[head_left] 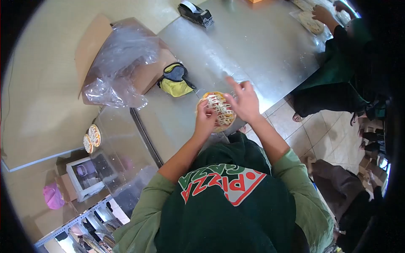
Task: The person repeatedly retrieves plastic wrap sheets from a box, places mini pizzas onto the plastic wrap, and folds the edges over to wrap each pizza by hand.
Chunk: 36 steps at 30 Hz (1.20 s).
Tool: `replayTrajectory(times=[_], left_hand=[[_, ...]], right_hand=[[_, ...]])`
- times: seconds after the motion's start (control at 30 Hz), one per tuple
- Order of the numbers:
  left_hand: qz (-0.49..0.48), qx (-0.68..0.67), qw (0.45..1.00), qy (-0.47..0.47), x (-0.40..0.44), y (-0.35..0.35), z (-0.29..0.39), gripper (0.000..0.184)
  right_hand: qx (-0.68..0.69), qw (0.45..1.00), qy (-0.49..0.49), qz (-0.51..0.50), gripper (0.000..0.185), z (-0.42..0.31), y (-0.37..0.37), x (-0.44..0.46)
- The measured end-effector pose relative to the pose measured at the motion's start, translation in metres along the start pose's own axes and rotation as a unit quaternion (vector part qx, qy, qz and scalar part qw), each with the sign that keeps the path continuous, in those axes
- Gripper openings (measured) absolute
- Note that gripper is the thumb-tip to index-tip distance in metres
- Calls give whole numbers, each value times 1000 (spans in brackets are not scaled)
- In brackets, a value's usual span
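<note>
A small round pizza (222, 110) with zigzag lines of white sauce lies near the front edge of the metal table, just ahead of my apron. My left hand (204, 123) is over its left side, fingers and thumb bent together in a pinch; what they hold, if anything, is too small to make out. Over the right edge of the pizza is my right hand (246, 102), its fingers apart and nothing held in them. A shiny, clear patch like plastic shows between the pizza and my apron.
On the metal table (253, 46) are a tape dispenser (197, 13) and a yellow-and-black cloth item (175, 80). A cardboard box (147, 69) with clear plastic stands left. Two pizzas (92, 138) lie farther left. Another person's hand (324, 16) handles bagged items, right.
</note>
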State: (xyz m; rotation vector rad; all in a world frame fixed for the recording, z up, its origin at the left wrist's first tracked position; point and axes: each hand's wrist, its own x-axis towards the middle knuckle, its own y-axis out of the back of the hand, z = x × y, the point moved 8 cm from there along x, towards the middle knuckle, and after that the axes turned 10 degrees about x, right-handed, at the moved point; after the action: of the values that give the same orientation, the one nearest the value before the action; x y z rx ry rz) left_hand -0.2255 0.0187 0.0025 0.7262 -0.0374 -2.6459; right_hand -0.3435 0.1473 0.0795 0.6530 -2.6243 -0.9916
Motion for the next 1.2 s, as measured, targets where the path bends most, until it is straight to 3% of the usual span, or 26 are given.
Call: replayTrajectory(times=[0.1,0.2,0.23,0.3,0.4,0.5,0.6,0.67,0.7,0.8,0.93,1.03,1.13,1.17,1.2], left_hand=[[-39,-7,999,25,-3,-21,11,51],[14,105,983,-151,-10,15,16,47],[63,245,932,-261,-18,31,28,45],[149,491,732,-449,-43,42,40,40],[58,423,841,-333,-22,45,2,50],[53,526,737,-422,-31,6,21,69],[58,552,711,-433,-21,-9,11,88],[71,562,703,-430,-24,-11,19,90],[78,568,699,-427,-26,-12,21,90],[76,581,698,-411,-24,-12,19,95],[41,521,756,-394,-17,-1,15,70],[124,207,879,-411,-25,43,43,50],[64,316,757,-569,-47,15,79,37],[-12,389,717,-578,-46,-5,77,35],[-24,438,706,-556,-38,-13,72,36]], right_hand=[[-115,985,-32,-126,44,13,-22,23],[-133,968,-105,-183,54,58,-16,23],[-100,976,-125,-148,51,75,-5,18],[-27,977,-178,-111,43,108,14,1],[96,962,-248,-67,33,131,24,-20],[182,950,-255,12,34,128,26,-27],[199,950,-240,-20,40,118,12,-29],[215,968,-129,14,38,48,22,-29],[197,973,-123,-11,41,24,13,-34],[31,994,88,-55,60,-34,-23,-60],[-89,980,156,-82,62,-35,-54,-87],[-146,965,198,-92,62,-41,-62,-97],[-209,941,244,-106,49,-48,-73,-103],[-222,933,260,-108,45,-46,-80,-105],[-234,926,276,-110,40,-48,-85,-107]])
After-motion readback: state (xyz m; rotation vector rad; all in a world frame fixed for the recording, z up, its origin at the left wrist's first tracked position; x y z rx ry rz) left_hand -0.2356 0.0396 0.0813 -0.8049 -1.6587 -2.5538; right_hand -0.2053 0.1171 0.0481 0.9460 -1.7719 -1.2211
